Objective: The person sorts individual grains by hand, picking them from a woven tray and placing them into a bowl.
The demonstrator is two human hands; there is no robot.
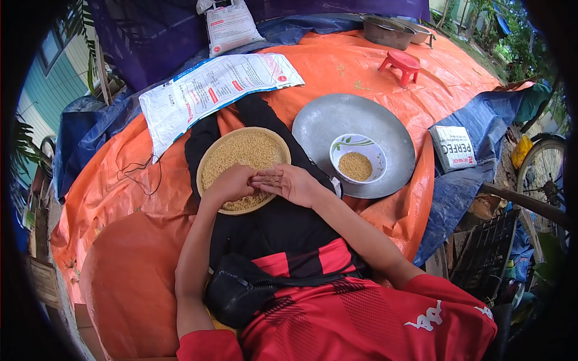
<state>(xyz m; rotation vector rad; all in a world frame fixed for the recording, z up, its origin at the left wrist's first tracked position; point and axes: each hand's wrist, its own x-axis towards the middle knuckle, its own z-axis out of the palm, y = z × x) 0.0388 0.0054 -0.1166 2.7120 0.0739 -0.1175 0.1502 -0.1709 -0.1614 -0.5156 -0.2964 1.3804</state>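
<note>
Picking-over by hand is judged under way; a steady touch is called for next. One orange plastic tarpaulin [340, 54] is topped by one round grey metal tray [319, 126]; one round tan basin [241, 212] of golden grain [235, 150] is rested over the legs [265, 234]. One white leaf-patterned bowl [377, 151] of grain is set on the tray. Two hands are held above the basin: right hand [295, 182] loosely extended, left hand [235, 180] curled, its hold not discernible.

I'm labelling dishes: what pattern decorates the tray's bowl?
White bowl with green leaf pattern, head view.
</note>
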